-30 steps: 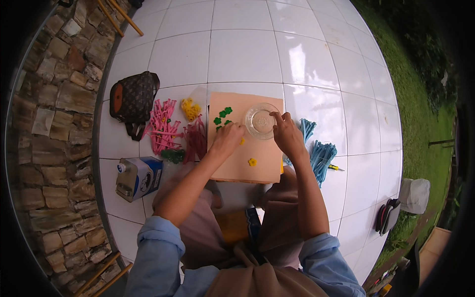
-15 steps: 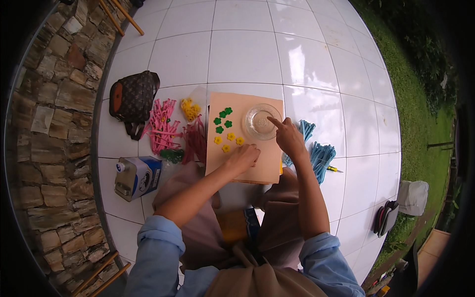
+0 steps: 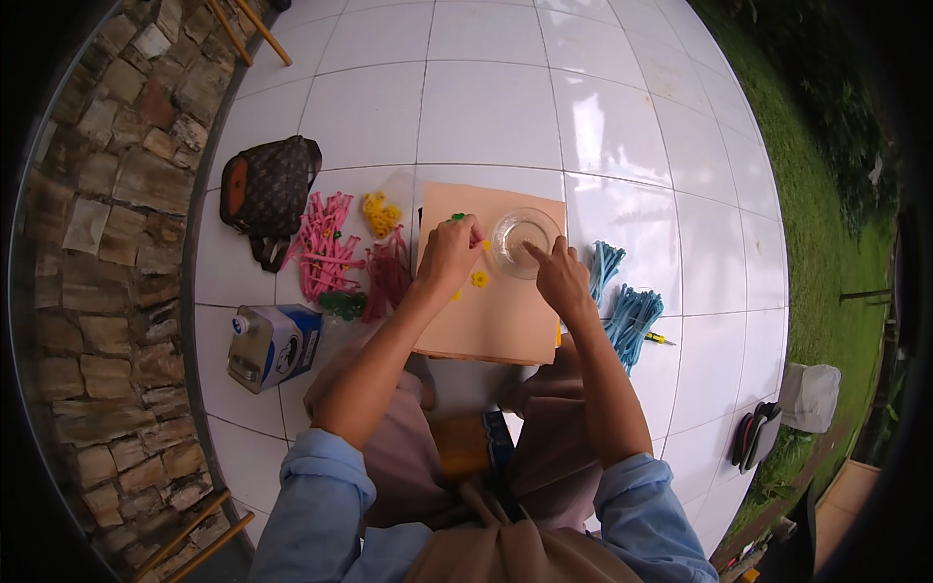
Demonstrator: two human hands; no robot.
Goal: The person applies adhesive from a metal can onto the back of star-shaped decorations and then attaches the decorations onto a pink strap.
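My left hand (image 3: 452, 257) is over the left part of a tan board (image 3: 496, 325), fingers pinched on a small yellow flower piece (image 3: 485, 245) beside the rim of a round clear glass dish (image 3: 526, 218). Reaching in from the right, my right hand (image 3: 566, 279) has its index finger stretched into the dish; its other fingers look curled and hold nothing visible. Another yellow flower (image 3: 479, 279) lies on the board just below my left hand. A green flower (image 3: 458, 217) peeks out past my left fingers. That hand and forearm hide the other flowers.
Left of the board are pink strips (image 3: 326, 248), darker pink strips (image 3: 387, 280), a bag of yellow pieces (image 3: 380, 214) and green pieces (image 3: 342, 305). A metal can (image 3: 275, 345) and a brown bag (image 3: 272, 189) stand farther left. Blue bundles (image 3: 634, 316) lie at right.
My left hand has moved up and away from me, from the board's lower part to beside the dish, and now holds a yellow flower. My right index finger stays in the dish.
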